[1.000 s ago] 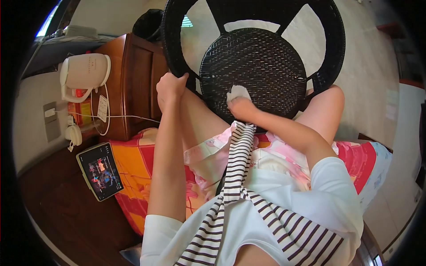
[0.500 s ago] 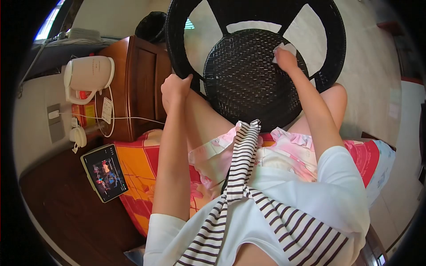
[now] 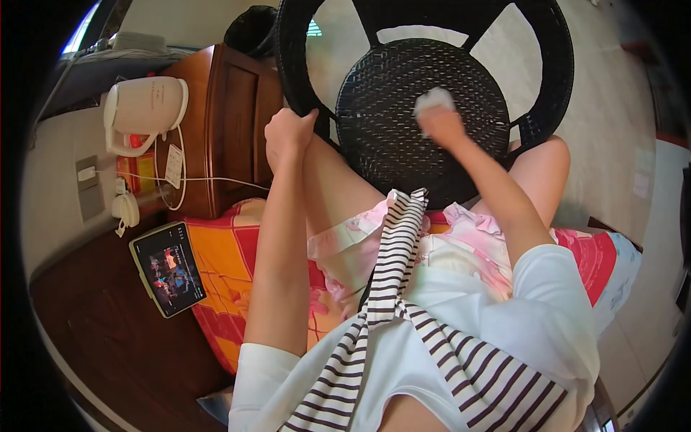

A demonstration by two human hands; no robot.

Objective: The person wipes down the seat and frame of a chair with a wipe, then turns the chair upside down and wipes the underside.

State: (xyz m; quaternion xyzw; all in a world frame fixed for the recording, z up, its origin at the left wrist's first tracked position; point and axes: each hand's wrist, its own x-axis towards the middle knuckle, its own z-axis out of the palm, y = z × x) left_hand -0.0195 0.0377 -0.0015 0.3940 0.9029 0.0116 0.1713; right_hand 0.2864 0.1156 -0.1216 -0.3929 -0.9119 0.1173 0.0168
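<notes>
A black woven wicker chair [image 3: 389, 151] stands between my knees, its round seat facing up at me. My left hand [image 3: 288, 135] is closed around the chair's curved outer frame on the left side. Bunched in my right hand [image 3: 443, 124] is a crumpled white cloth [image 3: 433, 99], lying against the middle of the seat, a little right of centre. The right hand is slightly smeared by motion, and part of the cloth is hidden under the fingers.
On my left, a wooden cabinet [image 3: 245, 129] carries a white electric kettle [image 3: 147, 108] with a cord. A tablet [image 3: 169, 270] showing a video lies by the orange and red bedding [image 3: 219, 288]. A black bin bag [image 3: 250, 32] sits behind the cabinet, and pale floor [image 3: 597, 93] extends to the right.
My right hand has moved the white cloth from the seat's right edge left and slightly down towards its middle. My left hand keeps its grip; the view has shifted slightly.
</notes>
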